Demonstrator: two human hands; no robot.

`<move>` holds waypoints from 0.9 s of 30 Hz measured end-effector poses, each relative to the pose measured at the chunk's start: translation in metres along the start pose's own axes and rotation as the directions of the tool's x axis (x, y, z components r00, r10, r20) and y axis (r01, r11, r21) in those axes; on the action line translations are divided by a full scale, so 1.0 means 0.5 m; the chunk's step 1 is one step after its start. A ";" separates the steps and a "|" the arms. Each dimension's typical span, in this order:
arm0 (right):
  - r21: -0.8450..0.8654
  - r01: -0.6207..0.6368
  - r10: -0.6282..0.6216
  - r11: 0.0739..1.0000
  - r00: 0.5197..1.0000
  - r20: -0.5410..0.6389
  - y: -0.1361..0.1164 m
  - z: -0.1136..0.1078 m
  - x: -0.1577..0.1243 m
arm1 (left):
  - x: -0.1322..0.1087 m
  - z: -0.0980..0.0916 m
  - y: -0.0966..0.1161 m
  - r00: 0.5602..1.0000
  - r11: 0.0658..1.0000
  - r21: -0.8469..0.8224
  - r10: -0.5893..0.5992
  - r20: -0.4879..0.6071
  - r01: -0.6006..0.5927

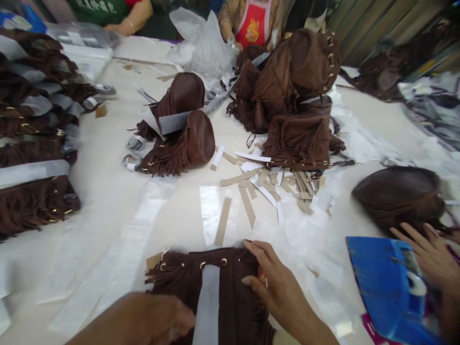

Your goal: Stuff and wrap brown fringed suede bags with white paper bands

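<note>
A dark brown fringed bag [235,287] with gold eyelets along its top edge lies in front of me. Down its middle runs a translucent pale strip [208,297]. My right hand [275,282] grips the bag's upper right edge, thumb on the front and fingers at the rim. Blurred by motion, my left hand [154,314] is over the bag's lower left, its bent fingertips beside the strip; whether they pinch anything is not clear. A tan card piece [154,262] shows at the bag's upper left corner.
Brown fringed bags pile up at the left [32,201], centre [201,139] and back right [298,139]. Card strips [247,203] and clear plastic litter the white table [104,191]. A co-worker's hand [427,254] is near a blue dispenser [384,282]. Others sit opposite.
</note>
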State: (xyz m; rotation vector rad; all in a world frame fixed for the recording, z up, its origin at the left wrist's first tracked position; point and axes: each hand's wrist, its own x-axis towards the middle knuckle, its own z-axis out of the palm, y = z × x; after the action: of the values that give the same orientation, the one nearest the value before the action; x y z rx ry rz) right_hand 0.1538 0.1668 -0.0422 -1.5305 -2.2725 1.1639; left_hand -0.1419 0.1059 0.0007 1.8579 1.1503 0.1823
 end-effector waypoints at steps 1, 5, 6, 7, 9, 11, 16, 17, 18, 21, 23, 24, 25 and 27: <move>0.008 0.002 -0.002 1.000 1.000 0.016 0.002 -0.003 0.001 | 0.026 -0.027 0.007 0.991 0.987 -0.091 -0.132 -0.023 0.129; 0.029 0.006 -0.007 1.000 0.999 0.051 0.009 -0.017 0.001 | 0.174 -0.076 0.004 0.989 0.996 -0.006 -0.093 -0.117 0.092; 0.033 0.011 -0.013 0.999 0.998 0.062 0.011 -0.019 0.000 | 0.212 -0.074 -0.002 0.996 0.998 0.038 -0.041 -0.080 0.044; 0.039 0.022 -0.024 0.999 0.997 0.073 0.012 -0.022 -0.001 | 0.247 -0.068 -0.010 1.000 0.998 0.069 0.006 -0.017 -0.005; 0.057 0.059 -0.064 0.997 0.994 0.087 0.015 -0.025 -0.004 | 0.299 -0.052 -0.022 0.990 0.990 0.101 0.090 0.108 -0.100; 0.079 0.089 -0.096 0.993 0.992 0.085 0.020 -0.027 -0.004 | 0.328 -0.036 -0.026 0.975 0.981 0.110 0.141 0.174 -0.162; 0.116 0.120 -0.130 0.986 0.988 0.083 0.027 -0.025 -0.003 | 0.345 -0.012 -0.017 0.983 0.983 0.076 0.162 0.091 -0.169; 0.123 0.124 -0.136 0.985 0.986 0.094 0.026 -0.025 -0.003 | 0.347 -0.007 -0.016 0.986 0.986 0.061 0.149 0.080 -0.154; 0.130 0.124 -0.139 0.984 0.984 0.109 0.024 -0.027 -0.004 | 0.350 -0.002 -0.015 0.987 0.988 0.047 0.141 0.081 -0.145; 0.133 0.087 -0.106 0.987 0.985 0.137 0.020 -0.038 -0.011 | 0.361 0.015 -0.017 0.976 0.984 0.036 0.167 0.142 -0.173; 0.134 0.047 -0.067 0.990 0.986 0.151 0.026 -0.050 -0.012 | 0.369 0.023 -0.019 0.963 0.981 0.038 0.179 0.201 -0.190; 0.148 0.031 -0.057 0.989 0.983 0.173 0.032 -0.058 -0.011 | 0.371 0.025 -0.019 0.961 0.982 0.036 0.173 0.217 -0.185; 0.174 0.019 -0.056 0.985 0.976 0.210 0.040 -0.066 -0.006 | 0.373 0.026 -0.020 0.961 0.984 0.031 0.165 0.222 -0.176; 0.248 0.008 -0.087 0.969 0.948 0.306 0.058 -0.082 0.012 | 0.375 0.026 -0.020 0.963 0.986 0.022 0.155 0.220 -0.164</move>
State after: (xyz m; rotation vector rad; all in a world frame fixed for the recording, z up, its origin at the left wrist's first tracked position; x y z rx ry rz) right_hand 0.1933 0.1978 -0.0355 -1.2661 -2.2254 1.7087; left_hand -0.0374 0.2437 -0.0732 1.9535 0.8605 0.0448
